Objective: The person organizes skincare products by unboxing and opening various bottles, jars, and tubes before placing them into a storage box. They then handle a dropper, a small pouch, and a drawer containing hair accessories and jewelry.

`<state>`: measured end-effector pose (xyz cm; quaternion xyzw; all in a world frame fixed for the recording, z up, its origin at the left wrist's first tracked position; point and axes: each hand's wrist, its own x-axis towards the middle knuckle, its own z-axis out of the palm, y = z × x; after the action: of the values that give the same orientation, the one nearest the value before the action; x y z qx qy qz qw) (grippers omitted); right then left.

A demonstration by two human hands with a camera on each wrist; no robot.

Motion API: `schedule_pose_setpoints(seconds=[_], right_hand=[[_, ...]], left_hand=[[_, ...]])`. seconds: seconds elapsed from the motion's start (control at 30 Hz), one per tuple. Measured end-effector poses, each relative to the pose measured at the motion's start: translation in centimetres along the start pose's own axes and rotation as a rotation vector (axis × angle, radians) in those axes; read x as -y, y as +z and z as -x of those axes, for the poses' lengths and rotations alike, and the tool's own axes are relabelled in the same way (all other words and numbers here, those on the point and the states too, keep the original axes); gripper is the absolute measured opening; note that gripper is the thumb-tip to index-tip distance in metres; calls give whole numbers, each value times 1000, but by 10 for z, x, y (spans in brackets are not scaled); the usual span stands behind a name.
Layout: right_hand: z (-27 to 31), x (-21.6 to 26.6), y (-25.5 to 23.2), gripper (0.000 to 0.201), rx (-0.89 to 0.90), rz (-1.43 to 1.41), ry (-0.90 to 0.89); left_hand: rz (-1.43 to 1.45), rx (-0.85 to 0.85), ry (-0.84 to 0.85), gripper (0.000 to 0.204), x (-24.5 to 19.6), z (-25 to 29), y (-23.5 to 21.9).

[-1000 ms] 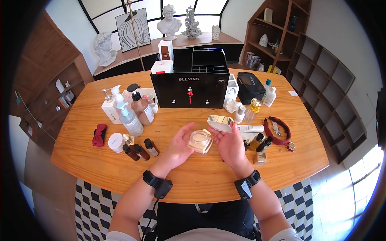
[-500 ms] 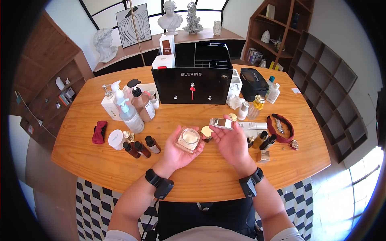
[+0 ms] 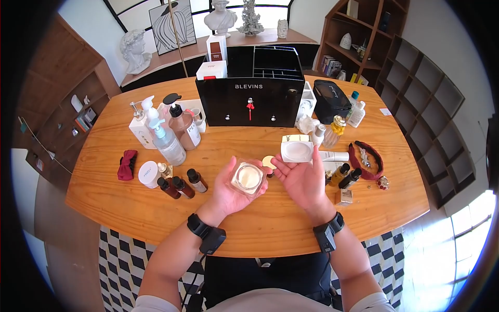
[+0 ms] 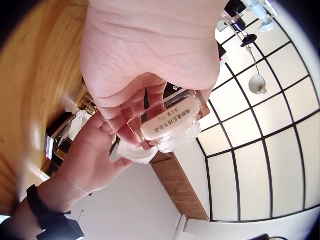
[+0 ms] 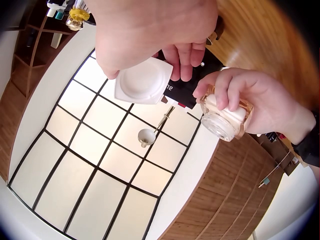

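Observation:
In the head view my left hand (image 3: 226,195) grips a square, clear-walled cream jar (image 3: 247,178). The jar has no lid on it, and its pale cream shows through the round mouth. Printed characters run along the side of the jar (image 4: 172,119) in the left wrist view. My right hand (image 3: 306,191) pinches the jar's square lid (image 3: 297,151) between thumb and fingers, apart from the jar. The white, round-rimmed inside of the lid (image 5: 142,82) shows in the right wrist view. Just beyond and between the hands stands a small gold-capped jar (image 3: 268,161).
Brown dropper-size bottles (image 3: 187,186) and pump bottles (image 3: 169,143) stand on the left. A black BLEVINS organizer box (image 3: 249,101) fills the back. On the right are a white tube (image 3: 332,156), dark-capped bottles (image 3: 351,178), a small box (image 3: 343,196) and a red headband (image 3: 382,166).
The jar has tipped so its mouth faces the camera, and the left hand now cups it from below. The right hand has turned the lid from its shiny outside to its white inside.

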<state>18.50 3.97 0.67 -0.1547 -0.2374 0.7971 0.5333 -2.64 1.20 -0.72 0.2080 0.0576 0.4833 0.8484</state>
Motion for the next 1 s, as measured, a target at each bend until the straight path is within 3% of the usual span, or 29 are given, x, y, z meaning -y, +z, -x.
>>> schedule_pose_setpoints(seconds=[0.57, 1.0], right_hand=[[0, 0, 2, 68, 11, 14, 6], [1, 0, 3, 69, 42, 14, 37]], left_hand=[[-17, -83, 45, 70, -2, -2, 1], [-5, -46, 35, 73, -2, -3, 2]])
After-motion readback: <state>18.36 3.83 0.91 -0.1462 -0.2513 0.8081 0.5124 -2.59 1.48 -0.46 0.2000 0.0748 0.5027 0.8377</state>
